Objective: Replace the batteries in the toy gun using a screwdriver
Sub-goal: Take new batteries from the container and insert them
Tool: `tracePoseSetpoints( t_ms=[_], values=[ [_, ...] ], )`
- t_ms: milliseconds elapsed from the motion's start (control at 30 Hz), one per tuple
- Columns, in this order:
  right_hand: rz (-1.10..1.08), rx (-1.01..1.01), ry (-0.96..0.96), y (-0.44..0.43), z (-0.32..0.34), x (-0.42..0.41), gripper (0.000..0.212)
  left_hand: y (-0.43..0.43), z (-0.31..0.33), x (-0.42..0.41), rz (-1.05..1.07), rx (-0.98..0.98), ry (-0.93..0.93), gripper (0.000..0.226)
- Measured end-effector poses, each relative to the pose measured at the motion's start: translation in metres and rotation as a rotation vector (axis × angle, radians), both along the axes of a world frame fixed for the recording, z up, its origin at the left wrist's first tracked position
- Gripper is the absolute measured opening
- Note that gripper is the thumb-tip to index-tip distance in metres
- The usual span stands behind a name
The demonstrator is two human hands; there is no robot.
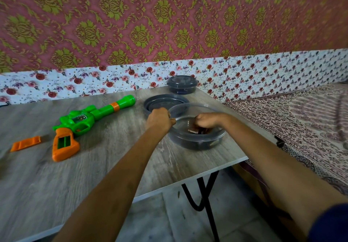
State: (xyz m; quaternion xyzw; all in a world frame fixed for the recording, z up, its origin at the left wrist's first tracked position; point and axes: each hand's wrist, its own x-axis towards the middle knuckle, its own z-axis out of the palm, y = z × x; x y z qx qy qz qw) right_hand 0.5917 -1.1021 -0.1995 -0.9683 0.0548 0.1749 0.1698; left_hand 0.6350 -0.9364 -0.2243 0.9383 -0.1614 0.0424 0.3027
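A green and orange toy gun (81, 123) lies on the wooden table (56, 175), its grip compartment open and showing no batteries. Its orange battery cover (25, 143) lies apart to the left. At the table's right edge stands an open grey plastic container (195, 141). My left hand (160, 120) grips the container's near-left rim. My right hand (206, 122) reaches down inside it, fingers closed around small dark batteries (194, 131) at the bottom. No screwdriver is in view.
The container's grey lid (165, 103) lies just behind it. A second, closed grey container (181, 84) stands at the back by the floral wall. A patterned bedspread (301, 119) lies right of the table, whose black legs (205, 200) show below the edge.
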Motion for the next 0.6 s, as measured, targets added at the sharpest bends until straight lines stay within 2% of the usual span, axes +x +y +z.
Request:
tracePoseSetpoints(
  t_ms=[167, 367, 467, 600],
  values=[
    [0.101, -0.119, 0.082, 0.007, 0.01, -0.003, 0.041, 0.0, 0.0, 0.001, -0.004, 0.003, -0.009, 0.023],
    [0.205, -0.057, 0.21, 0.01, 0.026, -0.009, 0.059, 0.0, -0.001, 0.002, -0.007, -0.007, -0.014, 0.023],
    [0.226, -0.119, 0.257, 0.014, 0.032, -0.013, 0.065, 0.0, -0.001, 0.003, -0.007, -0.002, -0.01, 0.022],
    [0.229, -0.307, 0.263, 0.024, 0.03, -0.011, 0.059, 0.0, -0.001, 0.003, -0.01, -0.002, -0.002, 0.023]
  ],
)
